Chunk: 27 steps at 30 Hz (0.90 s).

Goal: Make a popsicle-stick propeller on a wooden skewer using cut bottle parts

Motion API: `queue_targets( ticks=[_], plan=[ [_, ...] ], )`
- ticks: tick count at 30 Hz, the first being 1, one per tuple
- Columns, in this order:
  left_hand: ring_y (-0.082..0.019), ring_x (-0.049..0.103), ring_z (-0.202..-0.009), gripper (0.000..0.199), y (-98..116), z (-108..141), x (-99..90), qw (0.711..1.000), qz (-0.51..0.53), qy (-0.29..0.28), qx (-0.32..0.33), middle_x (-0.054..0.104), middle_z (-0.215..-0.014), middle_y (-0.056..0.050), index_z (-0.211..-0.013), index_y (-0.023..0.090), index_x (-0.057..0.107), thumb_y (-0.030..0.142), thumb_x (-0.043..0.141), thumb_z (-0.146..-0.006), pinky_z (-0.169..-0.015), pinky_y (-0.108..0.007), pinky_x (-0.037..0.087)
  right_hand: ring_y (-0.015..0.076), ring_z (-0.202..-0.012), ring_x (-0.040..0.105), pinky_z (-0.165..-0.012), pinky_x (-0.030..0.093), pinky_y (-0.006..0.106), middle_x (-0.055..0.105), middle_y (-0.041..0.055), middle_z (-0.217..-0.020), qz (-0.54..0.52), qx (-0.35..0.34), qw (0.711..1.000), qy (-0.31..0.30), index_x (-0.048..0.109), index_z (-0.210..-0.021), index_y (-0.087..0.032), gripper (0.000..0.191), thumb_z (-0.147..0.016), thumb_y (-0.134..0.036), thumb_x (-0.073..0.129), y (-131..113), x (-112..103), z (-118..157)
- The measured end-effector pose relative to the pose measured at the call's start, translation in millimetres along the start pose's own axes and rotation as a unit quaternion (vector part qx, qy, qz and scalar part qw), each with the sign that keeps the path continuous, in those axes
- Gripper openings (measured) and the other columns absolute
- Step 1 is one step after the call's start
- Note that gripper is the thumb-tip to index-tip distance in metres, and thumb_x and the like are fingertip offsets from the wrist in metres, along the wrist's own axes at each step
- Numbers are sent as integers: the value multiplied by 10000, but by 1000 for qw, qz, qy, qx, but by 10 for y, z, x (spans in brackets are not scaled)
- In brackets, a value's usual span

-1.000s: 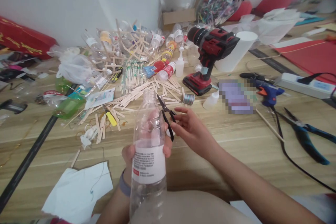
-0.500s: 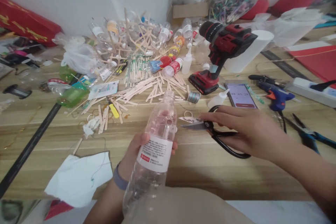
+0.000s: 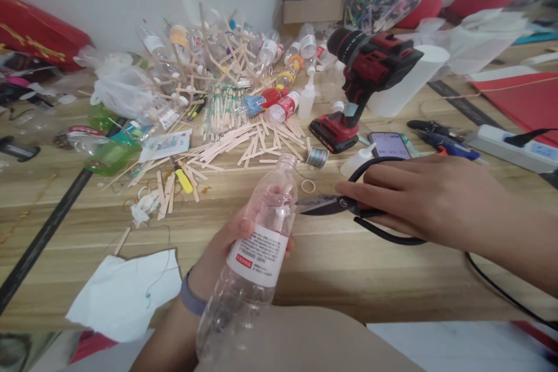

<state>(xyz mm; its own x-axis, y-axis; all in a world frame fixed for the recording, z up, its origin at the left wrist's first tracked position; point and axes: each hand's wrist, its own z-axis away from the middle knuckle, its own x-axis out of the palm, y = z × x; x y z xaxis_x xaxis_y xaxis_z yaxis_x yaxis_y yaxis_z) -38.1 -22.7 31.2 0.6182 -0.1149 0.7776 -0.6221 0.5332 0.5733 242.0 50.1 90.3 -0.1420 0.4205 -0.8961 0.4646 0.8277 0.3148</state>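
Left hand (image 3: 238, 230) clamped around clear ribbed plastic bottle (image 3: 258, 256), at six o'clock, mouth toward one. Right hand (image 3: 418, 192) grips black-handled metal scissors (image 3: 323, 205), tip by shoulder's three-o'clock side. Bottle likely light, thin-walled, slippery, easily dented; best held gently at label.

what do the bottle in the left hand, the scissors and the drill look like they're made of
The bottle: clear, glossy plastic, likely thin, since the fingers show through it.
The scissors: probably steel blades, grey with a dull sheen; the black handles could be plastic or coated metal.
The drill: apparently hard moulded plastic, red and black; its chuck may hide metal.
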Motion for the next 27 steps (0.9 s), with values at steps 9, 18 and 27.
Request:
queue_targets(
  ticks=[9,18,27],
  plan=[
    [-179,684,-715,554,44,4,0,997,-66,-13,-38,741,-831,-78,-1251,159,608,410,644,-758,-581,-198,484,160,-614,488,-530,316,326,583,17,-656,20,-95,995,-20,674,-1064,-240,475,-1021,-131,214,107,-223,-209],
    [-191,691,-725,525,77,-4,-74,988,-82,-15,-130,731,-926,-76,-1286,135,597,384,551,-826,-601,-226,490,142,-589,412,-559,250,362,565,5,-664,-48,-156,984,-68,695,-999,-248,688,-1023,-119,20,208,-320,-381],
    [-212,706,-697,579,69,-19,-69,986,2,-29,-166,710,-1044,-140,-1282,86,616,284,563,-741,-573,-256,504,152,-622,458,-539,241,345,596,-4,-707,-130,-100,964,-208,677,-1108,-298,315,-953,-163,439,224,-123,-231]
  ],
)
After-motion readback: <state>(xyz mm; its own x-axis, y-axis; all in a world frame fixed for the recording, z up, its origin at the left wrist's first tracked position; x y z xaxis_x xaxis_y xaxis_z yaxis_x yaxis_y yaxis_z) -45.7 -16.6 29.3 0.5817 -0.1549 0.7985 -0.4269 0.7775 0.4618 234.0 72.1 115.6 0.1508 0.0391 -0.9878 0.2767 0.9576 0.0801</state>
